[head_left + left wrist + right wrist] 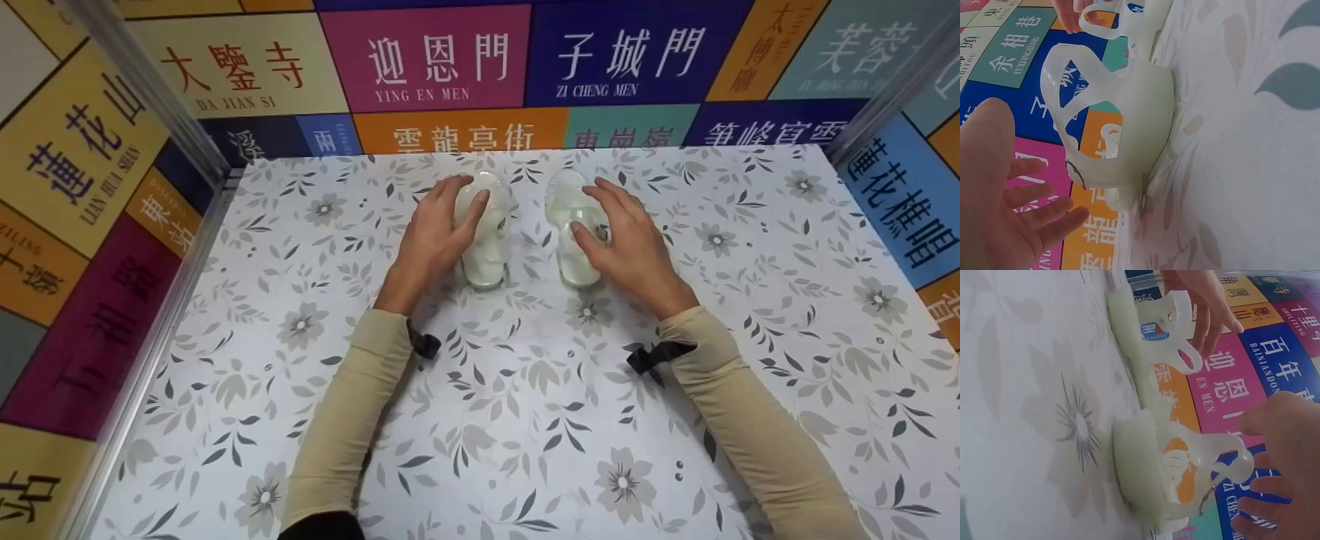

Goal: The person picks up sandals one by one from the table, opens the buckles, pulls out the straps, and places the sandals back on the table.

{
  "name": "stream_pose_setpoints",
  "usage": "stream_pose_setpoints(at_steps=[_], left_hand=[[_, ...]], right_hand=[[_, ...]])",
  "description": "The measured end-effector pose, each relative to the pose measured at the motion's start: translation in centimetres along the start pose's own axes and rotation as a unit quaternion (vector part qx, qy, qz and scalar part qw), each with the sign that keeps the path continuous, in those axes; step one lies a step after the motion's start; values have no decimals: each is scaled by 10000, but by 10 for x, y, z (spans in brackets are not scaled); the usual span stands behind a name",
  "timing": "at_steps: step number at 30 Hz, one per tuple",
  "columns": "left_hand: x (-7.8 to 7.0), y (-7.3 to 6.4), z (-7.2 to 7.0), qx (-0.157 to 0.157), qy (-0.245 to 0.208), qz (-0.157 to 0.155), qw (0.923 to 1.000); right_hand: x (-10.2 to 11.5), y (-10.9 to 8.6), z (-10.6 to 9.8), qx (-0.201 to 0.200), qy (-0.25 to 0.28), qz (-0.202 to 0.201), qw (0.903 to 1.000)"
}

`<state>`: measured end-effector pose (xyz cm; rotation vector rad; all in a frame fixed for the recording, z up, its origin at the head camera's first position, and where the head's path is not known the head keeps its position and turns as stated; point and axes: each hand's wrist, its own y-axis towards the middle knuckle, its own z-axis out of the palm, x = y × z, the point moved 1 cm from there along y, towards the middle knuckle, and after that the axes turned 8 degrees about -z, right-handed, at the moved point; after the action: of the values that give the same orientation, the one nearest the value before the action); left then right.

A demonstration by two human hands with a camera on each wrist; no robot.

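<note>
As two beige sleeves (337, 405) reached up from the bottom of the frame, a person's bare hands framed a pair of pale, translucent sandals lying side by side, just apart, at the upper middle of the frame. To the left of the pair, the left hand (437, 234) curved loosely beside the left sandal (489, 247), thumb and fingers parted and grasping nothing. Opposite it, the right hand (636, 244) was likewise released, its spread fingers at the outer side of the right sandal (575, 259). Both wrist views showed gaps between hands and footwear, with openwork straps arching above thick soles and a thin buckle (1075, 174) at the side. Black bands (425, 343) circled the wrists. Beneath everything stretched a white tabletop (525, 465) printed with gray flowers and leaves, while colorful panels (435, 64) lettered in Chinese and Roman script, among them "Ying En Men" and "Zi Cheng Men," lined the top and both sides of the frame.
</note>
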<state>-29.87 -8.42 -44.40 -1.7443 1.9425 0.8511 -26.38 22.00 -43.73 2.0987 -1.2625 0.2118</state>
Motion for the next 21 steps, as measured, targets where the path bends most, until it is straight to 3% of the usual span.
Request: stream_pose_setpoints(at_steps=[6, 10, 13, 17, 21], left_hand=[[3, 3, 0, 41, -276, -213, 9994], [3, 4, 0, 106, -387, -326, 9987], [5, 4, 0, 102, -567, -384, 9976], [9, 4, 4, 107, -764, -533, 9956], [14, 3, 6, 188, -903, -708, 9932]], right_hand=[[17, 0, 13, -416, 618, -505, 9959], [33, 0, 20, -443, 1179, -594, 9903], [47, 3, 26, -183, 1779, -342, 9833], [62, 8, 34, 259, 2570, 233, 9658], [66, 14, 48, 528, 2911, 614, 9533]])
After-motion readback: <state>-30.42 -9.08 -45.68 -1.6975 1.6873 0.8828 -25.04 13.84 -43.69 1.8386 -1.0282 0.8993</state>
